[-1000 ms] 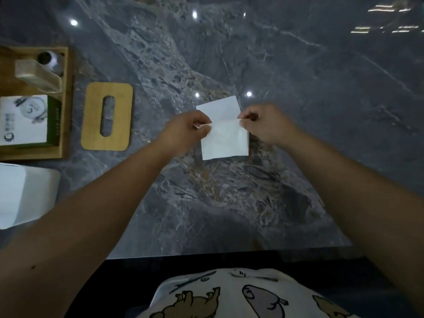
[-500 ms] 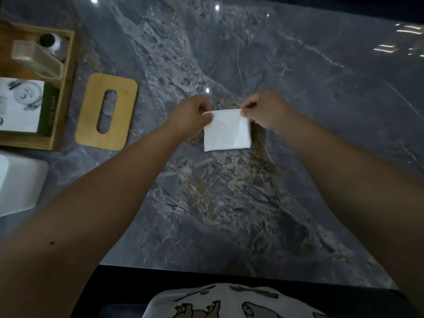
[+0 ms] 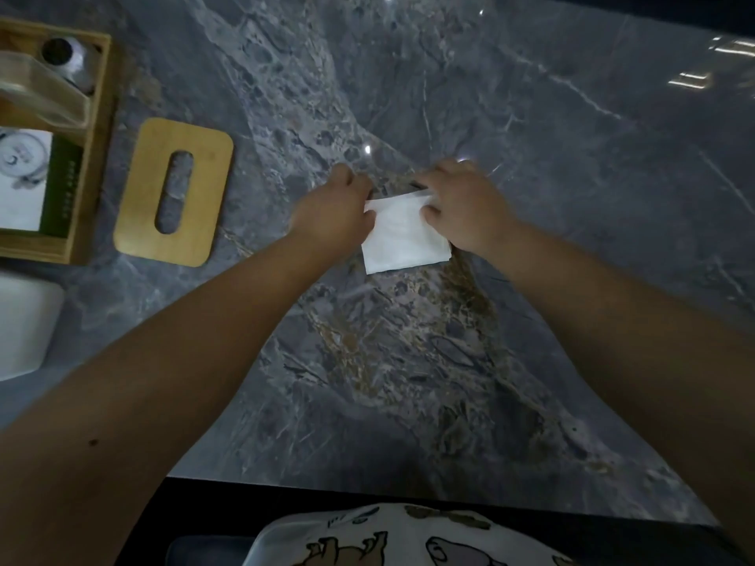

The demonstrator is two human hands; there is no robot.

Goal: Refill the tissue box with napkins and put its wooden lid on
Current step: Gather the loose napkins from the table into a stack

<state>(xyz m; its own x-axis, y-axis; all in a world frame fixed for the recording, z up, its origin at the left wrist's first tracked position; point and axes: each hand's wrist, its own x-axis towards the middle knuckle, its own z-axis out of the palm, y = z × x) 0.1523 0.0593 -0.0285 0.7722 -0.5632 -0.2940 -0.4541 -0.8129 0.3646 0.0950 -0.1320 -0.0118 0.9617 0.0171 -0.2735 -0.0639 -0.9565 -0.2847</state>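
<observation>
A white folded napkin (image 3: 404, 236) lies on the grey marble table (image 3: 531, 198) at its middle. My left hand (image 3: 333, 212) pinches the napkin's upper left corner. My right hand (image 3: 465, 206) grips its upper right edge, fingers curled over the fold. The wooden lid (image 3: 173, 192), a rounded rectangle with an oval slot, lies flat on the table to the left of my hands. The white tissue box (image 3: 24, 324) sits at the left edge, partly cut off by the frame, so its inside is hidden.
A wooden tray (image 3: 96, 157) at the far left holds a clear container (image 3: 45, 91), a dark round object (image 3: 67, 59) and a white and green packet (image 3: 36, 181). The table's near edge (image 3: 408, 494) runs just above my printed shirt.
The napkin's upper flap has been folded down onto the lower half, and both hands have come down with it from held up to resting on the table.
</observation>
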